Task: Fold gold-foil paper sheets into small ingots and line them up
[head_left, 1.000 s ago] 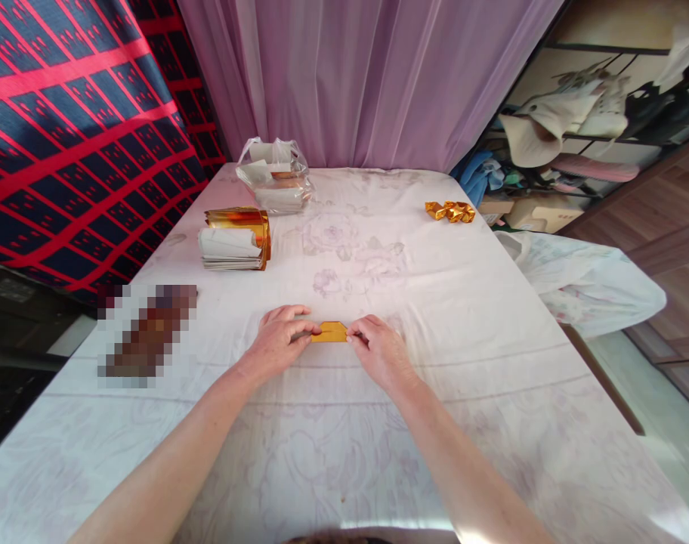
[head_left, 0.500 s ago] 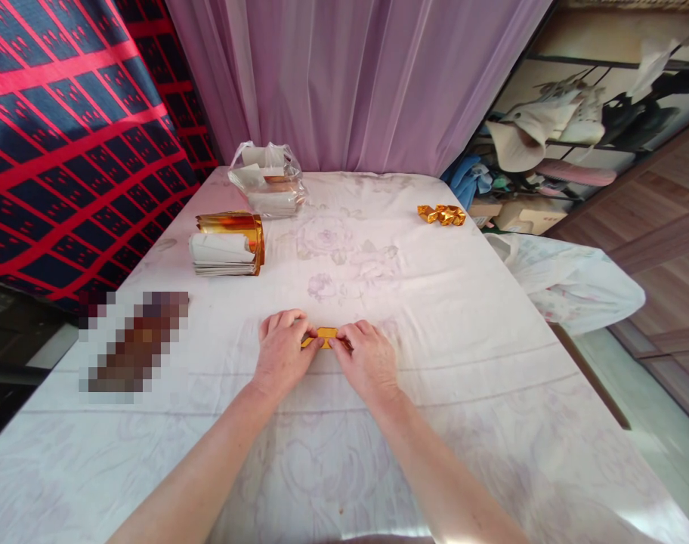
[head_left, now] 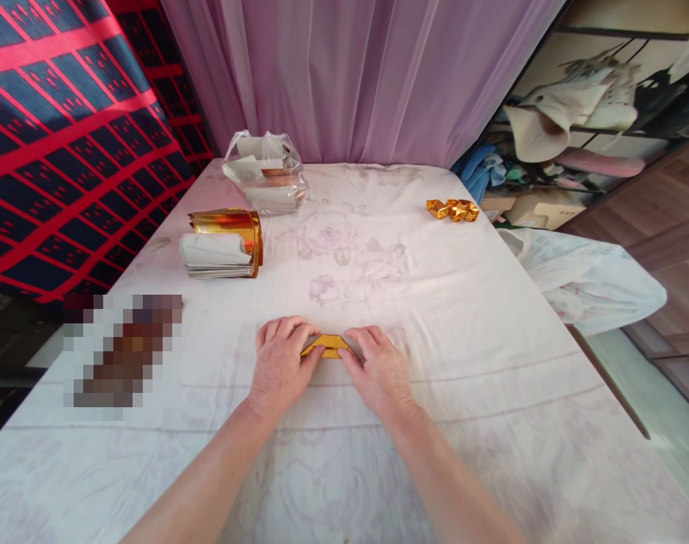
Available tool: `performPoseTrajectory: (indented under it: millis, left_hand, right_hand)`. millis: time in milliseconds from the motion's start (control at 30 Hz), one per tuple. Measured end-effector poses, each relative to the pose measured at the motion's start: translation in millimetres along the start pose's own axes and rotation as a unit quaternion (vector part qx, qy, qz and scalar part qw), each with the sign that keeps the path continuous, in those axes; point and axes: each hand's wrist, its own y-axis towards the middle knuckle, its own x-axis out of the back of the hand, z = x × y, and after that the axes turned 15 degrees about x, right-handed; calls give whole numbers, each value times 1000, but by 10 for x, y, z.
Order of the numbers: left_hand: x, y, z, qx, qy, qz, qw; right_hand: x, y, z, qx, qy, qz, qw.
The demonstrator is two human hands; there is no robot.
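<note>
Between my two hands, low over the table, is a small piece of folded gold paper (head_left: 330,342) with slanted ends. My left hand (head_left: 281,363) grips its left end, the thumb in front and the fingers behind. The right end is held the same way by my right hand (head_left: 383,368). Both hands are closed, and their fingers hide the paper's ends. Farther off to the left lies a stack of gold and white paper sheets (head_left: 223,253), bent over. Several folded gold paper pieces (head_left: 452,210) sit in a row at the back right.
A clear plastic bag (head_left: 268,174) with paper in it stands at the back left of the cloth-covered table (head_left: 480,310). A blurred-out object (head_left: 126,351) lies at the left. A white plastic bag (head_left: 599,279) hangs by the right edge, near a shelf with shoes and a cap (head_left: 540,132).
My hands have moved slightly apart, so more of the gold paper shows, now with slanted ends. The whole view has shifted a little.
</note>
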Motion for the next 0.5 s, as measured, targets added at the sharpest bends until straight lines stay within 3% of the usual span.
performPoseTrajectory:
  millis: [200,500]
  left_hand:
    - [-16,-14,12,-2,4,-1,1000]
    - [-8,-25,18,-28,11,-12,999]
  right_hand:
    - [56,33,52,10,-42,44,998]
    - [76,62,62,-3,-39,51,998]
